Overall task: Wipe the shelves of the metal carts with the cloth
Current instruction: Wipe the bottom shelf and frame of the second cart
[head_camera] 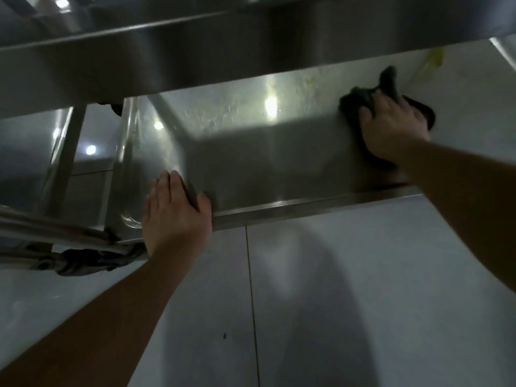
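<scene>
The lower shelf (251,152) of a metal cart fills the middle of the view, shiny with a raised front rim. My right hand (391,127) presses a dark cloth (386,79) flat on the shelf's right part. The cloth bunches out beyond my fingers and to the right of my hand. My left hand (176,213) grips the shelf's front rim near its left corner, fingers curled over the edge. An upper shelf (195,51) of the cart overhangs the back of the lower one.
A yellowish smear (432,60) lies on the surface past the cloth at the far right. Another metal frame with a dark wheel (83,261) stands at the left. White floor tiles (335,303) spread below the shelf.
</scene>
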A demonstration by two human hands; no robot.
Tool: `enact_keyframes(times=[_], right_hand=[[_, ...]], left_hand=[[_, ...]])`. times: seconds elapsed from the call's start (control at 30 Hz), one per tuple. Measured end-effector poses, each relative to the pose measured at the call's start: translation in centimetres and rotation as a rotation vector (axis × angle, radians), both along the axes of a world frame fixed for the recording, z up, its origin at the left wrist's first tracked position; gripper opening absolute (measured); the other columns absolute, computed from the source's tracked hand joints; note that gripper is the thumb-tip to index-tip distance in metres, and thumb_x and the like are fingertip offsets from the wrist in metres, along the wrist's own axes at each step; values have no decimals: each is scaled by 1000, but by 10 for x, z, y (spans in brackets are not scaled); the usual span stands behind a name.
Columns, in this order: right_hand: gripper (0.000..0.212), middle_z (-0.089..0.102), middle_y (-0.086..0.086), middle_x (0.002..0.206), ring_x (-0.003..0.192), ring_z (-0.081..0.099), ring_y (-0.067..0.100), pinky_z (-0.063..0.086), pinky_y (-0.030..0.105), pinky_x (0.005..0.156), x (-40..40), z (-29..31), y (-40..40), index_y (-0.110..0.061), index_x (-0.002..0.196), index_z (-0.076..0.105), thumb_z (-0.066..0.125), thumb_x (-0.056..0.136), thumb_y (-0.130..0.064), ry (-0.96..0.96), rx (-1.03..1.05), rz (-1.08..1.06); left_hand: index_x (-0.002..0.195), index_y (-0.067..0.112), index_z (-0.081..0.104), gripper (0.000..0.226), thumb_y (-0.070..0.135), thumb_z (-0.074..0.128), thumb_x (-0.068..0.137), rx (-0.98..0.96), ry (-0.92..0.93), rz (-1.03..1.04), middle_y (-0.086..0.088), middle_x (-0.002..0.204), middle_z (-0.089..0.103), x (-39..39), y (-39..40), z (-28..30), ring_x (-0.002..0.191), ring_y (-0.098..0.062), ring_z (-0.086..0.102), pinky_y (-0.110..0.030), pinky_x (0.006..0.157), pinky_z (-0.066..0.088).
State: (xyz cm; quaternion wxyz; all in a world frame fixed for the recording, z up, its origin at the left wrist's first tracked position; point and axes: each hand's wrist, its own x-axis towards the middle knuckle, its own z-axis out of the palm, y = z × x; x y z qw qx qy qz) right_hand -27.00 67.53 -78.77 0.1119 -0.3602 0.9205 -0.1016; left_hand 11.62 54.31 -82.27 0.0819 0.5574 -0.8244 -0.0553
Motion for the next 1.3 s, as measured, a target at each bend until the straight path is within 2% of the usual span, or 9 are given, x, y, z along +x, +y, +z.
enact_keyframes(times=[0.1,0.2,0.3,0.43,0.57,0.77,0.97,1.1,1.3], right_hand=[[65,12,0,175,161,6,28,7,51,129,14,-3,29,-22,166,18,16,109,-54,-49,29,-94],[65,16,-1,174,160,8,28,12,49,127,61,-9,27,-21,165,22,23,108,-52,-20,35,-76],[70,26,1,171,158,16,28,19,48,126,121,-14,16,-22,163,26,28,101,-57,11,-2,162],[81,35,-4,167,159,16,25,16,50,126,195,-18,-7,-26,160,32,20,97,-74,32,-55,591],[74,45,-1,162,155,30,29,28,53,124,196,-20,-4,-24,154,41,31,98,-73,156,-69,772],[66,60,4,146,132,56,31,47,55,101,151,-20,55,-19,143,51,54,94,-63,324,-57,728],[59,65,8,130,103,60,35,48,47,82,124,-10,85,-14,138,54,49,99,-58,466,-1,661],[57,66,3,129,108,61,31,48,46,87,133,1,86,-20,137,56,49,99,-61,395,72,606],[52,69,1,120,108,62,30,51,46,89,139,24,92,-23,131,58,47,98,-63,314,169,608]], left_hand=[[160,4,35,79,52,31,97,-20,-3,-1,-21,167,35,-1,2,2,157,-35,29,-49,128,23],[161,4,33,76,48,35,100,-5,-14,7,-21,168,33,-2,2,3,158,-35,27,-49,129,21],[164,5,29,70,42,43,106,8,-33,10,-19,170,29,-2,2,3,159,-34,23,-48,130,18],[165,4,26,70,40,44,107,33,-51,2,-20,171,26,-2,3,8,160,-34,20,-48,130,16],[165,6,26,69,38,44,108,56,-35,4,-17,172,25,-2,3,10,161,-32,18,-47,130,15],[168,9,20,69,41,37,109,115,-42,20,-14,176,16,-4,2,13,163,-29,11,-46,131,10],[165,7,21,68,41,34,108,131,-85,3,-16,174,17,-8,4,19,162,-32,13,-48,131,14],[164,11,26,61,37,36,110,125,-145,-3,-12,174,21,-18,14,31,159,-32,21,-49,126,23],[155,18,41,49,30,45,108,107,-88,-211,-7,164,36,-44,68,42,147,-30,40,-48,116,37]])
